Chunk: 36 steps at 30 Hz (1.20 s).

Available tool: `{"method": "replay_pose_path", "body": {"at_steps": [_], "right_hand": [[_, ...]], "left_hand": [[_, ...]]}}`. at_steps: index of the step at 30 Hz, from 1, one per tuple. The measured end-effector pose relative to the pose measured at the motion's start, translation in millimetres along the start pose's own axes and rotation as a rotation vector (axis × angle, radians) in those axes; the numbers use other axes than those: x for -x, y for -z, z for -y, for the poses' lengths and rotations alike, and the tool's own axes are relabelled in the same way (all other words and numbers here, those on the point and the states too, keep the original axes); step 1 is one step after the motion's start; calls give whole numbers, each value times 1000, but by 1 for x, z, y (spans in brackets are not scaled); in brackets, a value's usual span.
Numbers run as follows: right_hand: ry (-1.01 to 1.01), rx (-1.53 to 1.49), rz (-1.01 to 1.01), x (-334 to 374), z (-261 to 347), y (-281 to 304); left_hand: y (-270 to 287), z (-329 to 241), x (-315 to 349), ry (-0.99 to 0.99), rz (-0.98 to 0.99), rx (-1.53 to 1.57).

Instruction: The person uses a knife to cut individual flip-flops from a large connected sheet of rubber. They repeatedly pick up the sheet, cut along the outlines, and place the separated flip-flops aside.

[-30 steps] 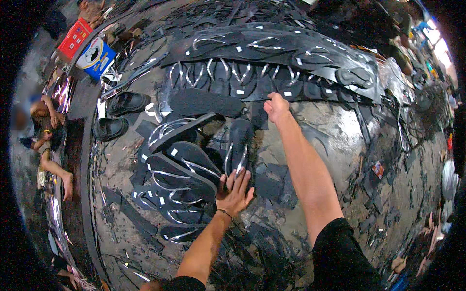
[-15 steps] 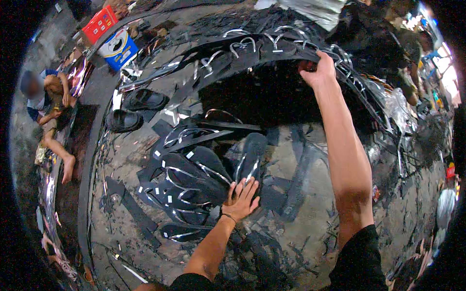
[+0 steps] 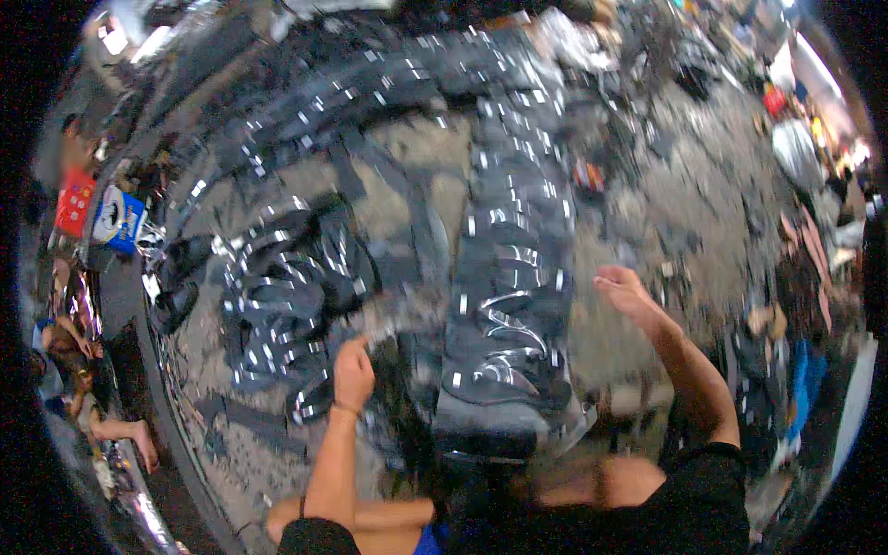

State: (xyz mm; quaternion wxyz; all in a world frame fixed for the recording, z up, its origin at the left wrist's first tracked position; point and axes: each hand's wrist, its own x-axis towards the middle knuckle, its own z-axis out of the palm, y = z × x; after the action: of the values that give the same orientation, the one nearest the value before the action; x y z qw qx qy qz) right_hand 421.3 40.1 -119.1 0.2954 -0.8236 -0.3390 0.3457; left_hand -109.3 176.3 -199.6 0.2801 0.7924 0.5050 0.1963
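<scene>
Black flip-flops with shiny straps lie overlapped in a long row [image 3: 509, 277] running away from me, blurred by motion. To the left is a loose pile of similar flip-flops [image 3: 287, 296]. My left hand [image 3: 353, 375] hovers at the near right side of that pile; its fingers are turned away and smeared, and I cannot make out anything in it. Right of the long row, over the floor, my right hand [image 3: 624, 291] is apart from the flip-flops, its blurred fingers stretched leftward and nothing visible in them.
Another curved band of flip-flops [image 3: 370, 79] stretches across the far side. A pair of dark shoes [image 3: 174, 305] sits left of the pile. Farther left are a red and a blue box [image 3: 118, 220] and another person's bare leg [image 3: 125, 432]. Dark scraps litter the floor.
The view has swung, bringing the long row in front of me. My right hand has let go of the far band's edge and drawn nearer. My left hand has come off a flip-flop.
</scene>
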Motion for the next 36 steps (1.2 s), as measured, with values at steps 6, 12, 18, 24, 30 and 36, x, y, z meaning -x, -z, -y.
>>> {"method": "replay_pose_path", "body": {"at_steps": [6,12,18,24,30,36], "right_hand": [[319,115,15,233,-105,-86],[684,701,-185,293,-46,-157],[892,511,-612,249,6,-99],[1109,411,-284,293,67,-5],[907,401,7,246,12,-98],[726,357,-250,150,-28,-138]], "left_hand": [[-58,-52,72,217,328,124],[-74,-123,84,600,574,725],[-6,-225,64,514,434,943],[112,-267,114,-107,57,809],[-4,-211,125,-38,15,206],[-60,-209,35,190,137,77]]}}
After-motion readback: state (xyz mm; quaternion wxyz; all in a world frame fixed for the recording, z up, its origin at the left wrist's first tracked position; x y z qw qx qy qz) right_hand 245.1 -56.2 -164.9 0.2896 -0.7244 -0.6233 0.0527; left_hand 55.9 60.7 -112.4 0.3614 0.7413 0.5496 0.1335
